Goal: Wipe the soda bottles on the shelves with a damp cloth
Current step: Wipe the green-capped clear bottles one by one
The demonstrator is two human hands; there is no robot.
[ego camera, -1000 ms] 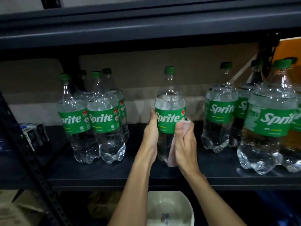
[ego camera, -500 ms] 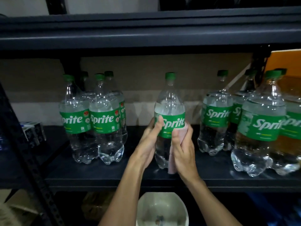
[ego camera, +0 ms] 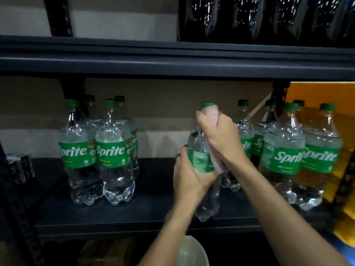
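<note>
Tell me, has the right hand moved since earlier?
Yes: the right hand rose from label height to neck height of the standing Sprite bottle beside it.

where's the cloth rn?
Head view, centre: the pink cloth is wrapped round the neck of the Sprite bottle, just below its green cap, gripped by the right hand. The left hand holds that bottle at its label.

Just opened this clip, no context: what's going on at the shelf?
A person is wiping one Sprite bottle at a dark shelf. The left hand grips it at the label. The right hand wraps a pink cloth round its neck, just under the green cap. Other Sprite bottles stand on both sides, with no hand on them.
</note>
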